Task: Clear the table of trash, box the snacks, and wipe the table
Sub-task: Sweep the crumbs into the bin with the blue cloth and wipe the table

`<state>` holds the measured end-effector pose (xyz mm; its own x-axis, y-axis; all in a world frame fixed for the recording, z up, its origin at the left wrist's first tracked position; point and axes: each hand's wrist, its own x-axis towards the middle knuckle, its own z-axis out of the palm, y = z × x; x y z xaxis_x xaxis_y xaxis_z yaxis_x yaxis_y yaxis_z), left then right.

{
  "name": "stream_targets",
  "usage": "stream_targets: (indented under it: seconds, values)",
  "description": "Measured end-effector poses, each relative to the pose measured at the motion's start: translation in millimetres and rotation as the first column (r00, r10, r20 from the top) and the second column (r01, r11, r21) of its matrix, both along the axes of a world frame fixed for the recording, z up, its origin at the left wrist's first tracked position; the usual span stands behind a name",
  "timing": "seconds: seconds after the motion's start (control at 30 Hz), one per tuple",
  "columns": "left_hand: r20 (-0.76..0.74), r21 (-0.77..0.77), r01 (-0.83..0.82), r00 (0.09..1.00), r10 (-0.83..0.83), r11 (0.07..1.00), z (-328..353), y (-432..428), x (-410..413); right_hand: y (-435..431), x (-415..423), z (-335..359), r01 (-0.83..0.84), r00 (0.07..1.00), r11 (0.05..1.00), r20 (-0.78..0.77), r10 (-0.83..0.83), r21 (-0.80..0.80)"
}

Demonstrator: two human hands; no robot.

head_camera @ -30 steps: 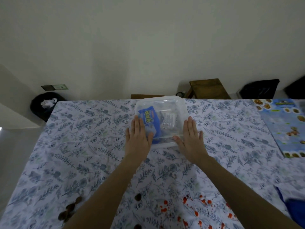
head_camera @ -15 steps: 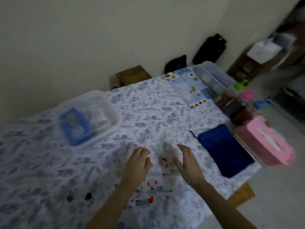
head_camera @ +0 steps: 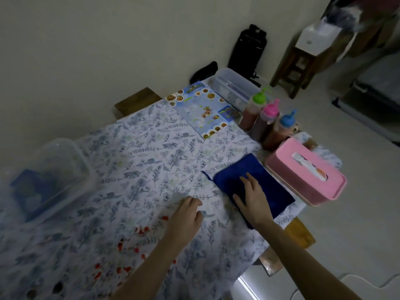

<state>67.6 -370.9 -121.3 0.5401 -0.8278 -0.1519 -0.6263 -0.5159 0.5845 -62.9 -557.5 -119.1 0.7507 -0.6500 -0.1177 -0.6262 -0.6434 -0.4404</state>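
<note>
A folded dark blue cloth [head_camera: 259, 180] lies at the right edge of the table, which is covered by a floral tablecloth [head_camera: 151, 161]. My right hand [head_camera: 253, 200] rests flat on the cloth's near half, fingers straight. My left hand [head_camera: 186, 215] hovers over the tablecloth just left of it, fingers loosely curled, holding nothing. A clear lidded plastic box [head_camera: 49, 176] with a blue snack packet inside sits at the far left. Red spots [head_camera: 140, 232] and dark spots [head_camera: 57, 286] stain the tablecloth near me.
A pink tissue box [head_camera: 307, 172] stands right of the cloth. Behind it are three sauce bottles [head_camera: 268, 120] with green, pink and blue caps, a long clear container [head_camera: 233, 87] and a blue menu sheet [head_camera: 205, 109]. Wooden stools and black bags sit beyond the table.
Both hands left the plastic box and moved right. My right hand came down flat onto the blue cloth. My view swung to the table's right end.
</note>
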Motion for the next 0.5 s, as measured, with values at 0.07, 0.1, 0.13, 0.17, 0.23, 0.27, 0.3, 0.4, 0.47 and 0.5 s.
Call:
stream_targets:
  seconds: [0.07, 0.1, 0.13, 0.17, 0.23, 0.27, 0.3, 0.4, 0.47, 0.5]
  values:
    - [0.007, -0.019, -0.015, 1.000, 0.015, 1.000, -4, -22, -3, -18, -2, -8, -0.048, 0.998, 0.999, -0.029, 0.047, -0.003]
    - [0.021, -0.020, -0.019, 1.000, 0.020, 1.000, -7, -31, -4, -27, -4, -12, -0.083, 0.996, 0.996, -0.047, 0.082, -0.015]
    - [0.042, -0.019, -0.027, 0.999, 0.028, 0.999, -11, -38, -4, -35, -5, -17, -0.127, 0.989, 0.991, -0.075, 0.124, -0.034]
    - [0.061, -0.014, -0.042, 0.997, 0.043, 0.999, -17, -44, -5, -43, -8, -24, -0.172, 0.979, 0.984, -0.119, 0.166, -0.045]
    - [0.095, 0.009, -0.087, 0.992, 0.085, 0.996, -28, -49, -6, -56, -15, -37, -0.223, 0.952, 0.974, -0.221, 0.210, -0.033]
    - [0.110, 0.023, -0.108, 0.988, 0.105, 0.994, -33, -49, -7, -58, -19, -44, -0.235, 0.942, 0.971, -0.256, 0.216, -0.047]
    - [0.123, 0.027, -0.125, 0.985, 0.121, 0.992, -36, -48, -9, -59, -20, -48, -0.247, 0.935, 0.966, -0.278, 0.218, -0.075]
    - [0.155, 0.016, -0.144, 0.978, 0.139, 0.990, -43, -45, -15, -54, -20, -58, -0.228, 0.949, 0.967, -0.246, 0.195, -0.115]
    - [0.177, -0.003, -0.143, 0.974, 0.142, 0.990, -43, -44, -19, -52, -15, -61, -0.157, 0.978, 0.980, -0.154, 0.137, -0.123]
    - [0.176, -0.012, -0.142, 0.974, 0.142, 0.990, -42, -43, -20, -51, -12, -62, -0.116, 0.988, 0.985, -0.115, 0.102, -0.129]
